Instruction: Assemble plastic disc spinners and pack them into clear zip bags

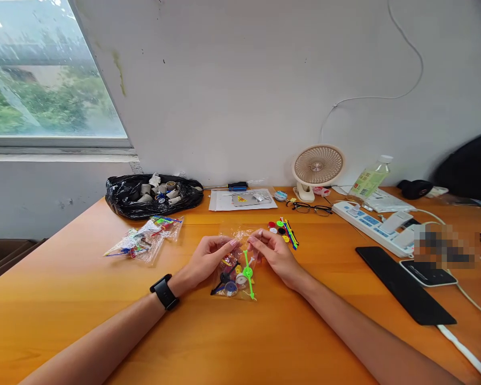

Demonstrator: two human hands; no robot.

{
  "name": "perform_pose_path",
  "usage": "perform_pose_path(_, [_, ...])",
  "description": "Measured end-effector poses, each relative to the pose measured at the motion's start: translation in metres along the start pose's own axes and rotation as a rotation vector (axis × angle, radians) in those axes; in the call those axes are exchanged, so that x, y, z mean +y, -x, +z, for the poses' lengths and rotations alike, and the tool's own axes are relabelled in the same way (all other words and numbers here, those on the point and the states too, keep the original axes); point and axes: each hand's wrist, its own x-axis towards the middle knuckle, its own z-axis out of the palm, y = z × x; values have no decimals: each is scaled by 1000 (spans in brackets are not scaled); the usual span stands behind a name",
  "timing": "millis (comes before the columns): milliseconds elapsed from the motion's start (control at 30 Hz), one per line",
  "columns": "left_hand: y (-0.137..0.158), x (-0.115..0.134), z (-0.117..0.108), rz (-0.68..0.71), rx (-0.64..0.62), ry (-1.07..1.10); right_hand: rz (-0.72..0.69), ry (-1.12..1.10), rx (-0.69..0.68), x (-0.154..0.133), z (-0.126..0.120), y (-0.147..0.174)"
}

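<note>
A clear plastic bag of small coloured plastic parts hangs between my two hands, just over the table. My left hand, with a black watch on its wrist, pinches the upper left edge of the bag. On the other side, my right hand pinches the upper right edge. Through the film show a bright green spinner-like part, a black one and several round discs. Past my right hand lies a small group of loose coloured discs and sticks.
More filled clear bags lie to the left, before a black plastic bag with grey pieces. Behind are papers, a screwdriver, glasses and a fan. A power strip, bottle and black mat stand right.
</note>
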Motion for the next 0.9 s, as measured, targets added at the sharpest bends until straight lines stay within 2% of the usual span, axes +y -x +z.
perform_pose_path(100, [-3, -1, -6, 39, 45, -17, -50, 45, -27, -5, -4, -1])
perform_pose_path(233, [-11, -4, -22, 69, 161, 1, -38, 72, -50, -5, -7, -2])
perform_pose_path(400, [-15, -7, -32, 38, 124, -12, -48, 63, 34, 5, -9, -6])
perform_pose_path(567, [-16, -14, -34, 40, 114, -40, -82, 103, 42, 8, -12, -8])
perform_pose_path(767, [-18, -21, -41, 89, 129, -152, -17, 7, 60, 14, -14, -7])
perform_pose_path(900, [-17, -18, -43, 68, 109, -150, 23, -67, 52, 15, -16, -7])
